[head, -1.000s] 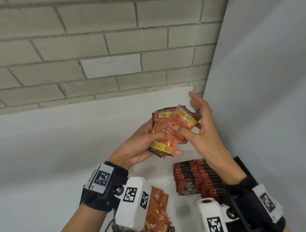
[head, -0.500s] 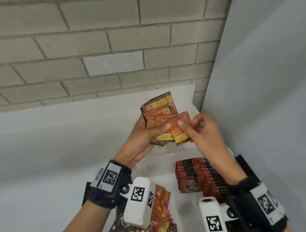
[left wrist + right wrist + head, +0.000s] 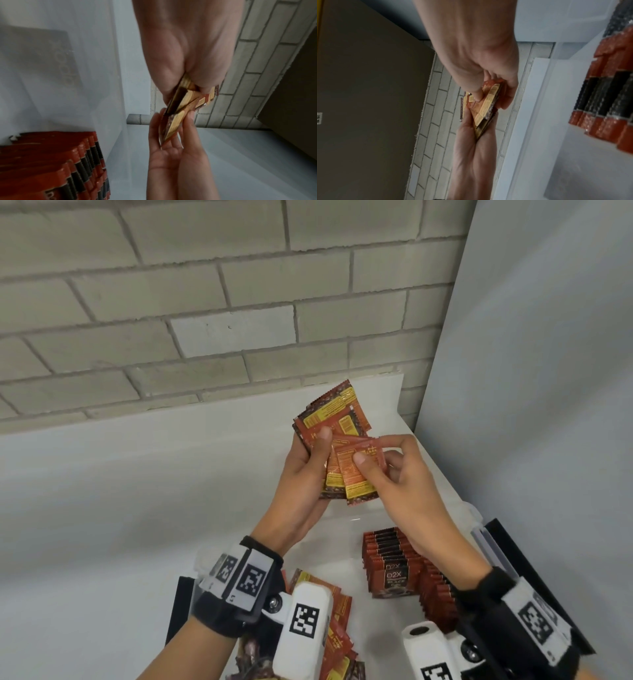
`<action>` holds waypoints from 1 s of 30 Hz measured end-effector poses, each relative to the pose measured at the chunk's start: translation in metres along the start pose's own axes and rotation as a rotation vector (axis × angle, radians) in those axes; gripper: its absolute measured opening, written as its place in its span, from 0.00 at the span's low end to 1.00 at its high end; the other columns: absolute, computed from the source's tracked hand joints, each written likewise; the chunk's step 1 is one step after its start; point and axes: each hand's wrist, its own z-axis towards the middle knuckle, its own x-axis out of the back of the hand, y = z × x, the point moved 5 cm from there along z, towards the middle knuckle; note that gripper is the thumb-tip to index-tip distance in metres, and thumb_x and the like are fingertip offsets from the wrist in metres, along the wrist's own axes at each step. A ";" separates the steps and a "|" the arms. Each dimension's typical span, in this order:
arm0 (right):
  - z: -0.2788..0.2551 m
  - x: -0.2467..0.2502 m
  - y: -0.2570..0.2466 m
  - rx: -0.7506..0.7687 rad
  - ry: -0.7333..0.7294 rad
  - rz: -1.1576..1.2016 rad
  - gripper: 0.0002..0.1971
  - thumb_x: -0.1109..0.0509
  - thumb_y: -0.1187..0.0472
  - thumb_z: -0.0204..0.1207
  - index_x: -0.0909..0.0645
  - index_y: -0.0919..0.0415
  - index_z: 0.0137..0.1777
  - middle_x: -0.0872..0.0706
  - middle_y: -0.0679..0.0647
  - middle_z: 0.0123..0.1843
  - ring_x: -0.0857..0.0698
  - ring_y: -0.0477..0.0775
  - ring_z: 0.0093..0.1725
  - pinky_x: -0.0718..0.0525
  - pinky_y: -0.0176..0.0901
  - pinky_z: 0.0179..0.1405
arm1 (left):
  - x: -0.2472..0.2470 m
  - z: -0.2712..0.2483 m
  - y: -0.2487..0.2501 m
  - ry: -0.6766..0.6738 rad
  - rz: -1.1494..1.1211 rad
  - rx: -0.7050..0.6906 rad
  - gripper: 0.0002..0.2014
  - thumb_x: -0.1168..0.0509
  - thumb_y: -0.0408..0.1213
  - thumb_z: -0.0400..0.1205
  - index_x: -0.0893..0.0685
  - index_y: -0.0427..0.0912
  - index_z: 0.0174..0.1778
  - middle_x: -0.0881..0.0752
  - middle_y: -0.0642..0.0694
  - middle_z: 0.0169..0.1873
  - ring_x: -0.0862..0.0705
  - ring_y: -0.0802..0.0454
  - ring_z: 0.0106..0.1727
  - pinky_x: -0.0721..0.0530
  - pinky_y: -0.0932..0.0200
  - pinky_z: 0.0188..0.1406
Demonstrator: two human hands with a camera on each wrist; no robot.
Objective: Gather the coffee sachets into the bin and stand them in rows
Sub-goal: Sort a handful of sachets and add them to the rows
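Note:
My left hand (image 3: 308,470) grips a fanned stack of red and yellow coffee sachets (image 3: 334,412) above the bin, thumb across their front. My right hand (image 3: 383,463) pinches the front sachet (image 3: 356,481) of that stack between thumb and forefinger, tilted against the others. In the clear bin (image 3: 474,513) below, rows of red and black sachets (image 3: 390,563) stand upright at the right side. Loose sachets (image 3: 337,621) lie in a heap at the lower left, partly hidden by my left wrist camera. The wrist views show the held stack (image 3: 181,100) edge-on, with both hands (image 3: 488,94) on it.
A grey brick wall (image 3: 205,302) rises behind the white tabletop (image 3: 137,491). A pale panel (image 3: 548,405) stands close on the right. A black strip (image 3: 520,559) runs along the bin's right side.
The held stack has turned more upright and fanned out. My right hand went from spread fingers to pinching the front sachet and pulling it down and right.

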 end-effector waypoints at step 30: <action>0.000 0.009 -0.018 0.278 -0.118 -0.476 0.15 0.36 0.56 0.84 0.28 0.54 0.69 0.26 0.45 0.57 0.25 0.39 0.57 0.27 0.18 0.49 | 0.015 0.006 0.000 0.009 0.124 -0.036 0.22 0.29 0.35 0.72 0.19 0.40 0.63 0.10 0.42 0.53 0.11 0.46 0.55 0.12 0.50 0.50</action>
